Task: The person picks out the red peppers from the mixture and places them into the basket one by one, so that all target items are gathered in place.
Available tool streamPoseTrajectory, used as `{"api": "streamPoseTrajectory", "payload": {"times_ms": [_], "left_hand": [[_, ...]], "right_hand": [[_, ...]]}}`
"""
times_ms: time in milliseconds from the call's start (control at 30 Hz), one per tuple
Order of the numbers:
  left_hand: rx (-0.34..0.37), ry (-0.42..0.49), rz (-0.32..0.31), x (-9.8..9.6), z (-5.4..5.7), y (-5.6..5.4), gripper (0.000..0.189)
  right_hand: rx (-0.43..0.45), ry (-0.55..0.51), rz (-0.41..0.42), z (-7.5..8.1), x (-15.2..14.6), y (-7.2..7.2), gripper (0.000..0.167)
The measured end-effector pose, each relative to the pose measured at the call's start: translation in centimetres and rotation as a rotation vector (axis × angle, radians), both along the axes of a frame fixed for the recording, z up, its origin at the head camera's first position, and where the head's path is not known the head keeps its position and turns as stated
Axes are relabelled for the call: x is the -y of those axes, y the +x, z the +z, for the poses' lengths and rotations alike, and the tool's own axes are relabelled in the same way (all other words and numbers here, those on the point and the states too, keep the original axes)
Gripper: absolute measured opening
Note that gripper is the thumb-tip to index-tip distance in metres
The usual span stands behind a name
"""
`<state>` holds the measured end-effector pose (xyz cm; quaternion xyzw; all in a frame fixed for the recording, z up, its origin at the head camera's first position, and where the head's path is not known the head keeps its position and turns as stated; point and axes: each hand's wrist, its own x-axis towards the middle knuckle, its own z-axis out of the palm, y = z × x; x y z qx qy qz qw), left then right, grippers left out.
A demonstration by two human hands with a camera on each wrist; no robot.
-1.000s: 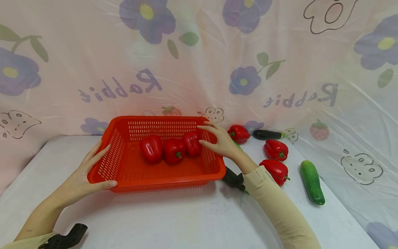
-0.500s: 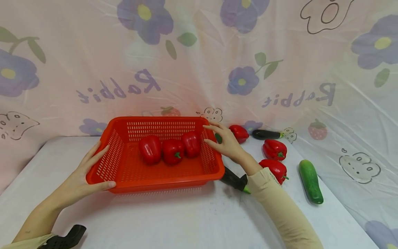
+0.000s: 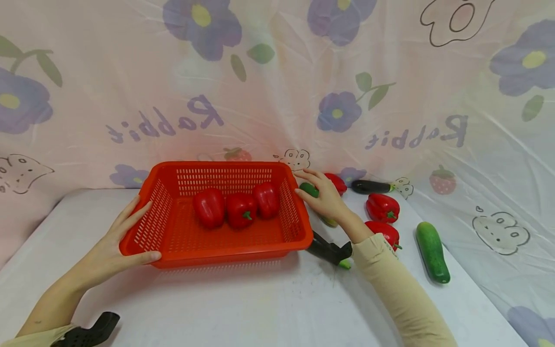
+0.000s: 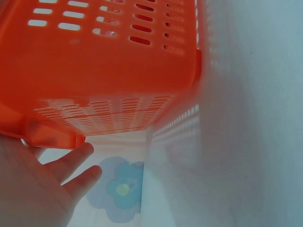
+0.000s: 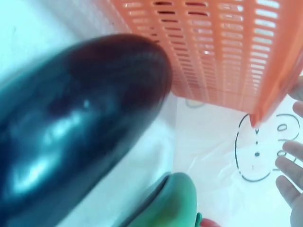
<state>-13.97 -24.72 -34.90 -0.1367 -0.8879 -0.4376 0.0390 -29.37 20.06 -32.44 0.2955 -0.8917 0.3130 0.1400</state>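
A red-orange plastic basket (image 3: 186,255) sits on the table with three red bell peppers (image 3: 209,208) inside. My left hand (image 3: 106,253) rests against its near left corner, thumb along the front rim and fingers spread, nearly straight, over the left side. In the left wrist view, those fingers (image 4: 78,163) lie beside the basket's lip. My right hand (image 3: 327,197) is just outside the right rim with nothing in it, fingers apart and gently bent, above a cucumber (image 3: 309,189). The right wrist view shows its fingertips (image 5: 287,189) beside the basket wall and a dark eggplant (image 5: 80,113) up close.
Right of the basket lie several vegetables: the eggplant (image 3: 321,247), more red bell peppers (image 3: 382,208), a second eggplant (image 3: 370,187) at the back and another cucumber (image 3: 432,253) near the table's right edge. A patterned curtain (image 3: 269,111) hangs behind the table.
My right hand has moved right, from over the peppers in the basket to outside the rim, uncovering the third pepper. My left hand and the basket have stayed about where they were.
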Motion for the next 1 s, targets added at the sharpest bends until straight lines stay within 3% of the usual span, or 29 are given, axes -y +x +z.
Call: {"api": "streamPoseTrajectory", "payload": {"times_ms": [300,1000], "left_hand": [[-0.01,0.002,-0.002,0.0,0.0,-0.1,0.101],[-0.009,0.006,-0.009,0.0,0.0,0.0,0.1]], "right_hand": [[-0.015,-0.004,-0.046,-0.2,-1.3,-0.5,0.046],[0.057,0.001,-0.179,-1.4,-3.1,-2.0,0.048]]}}
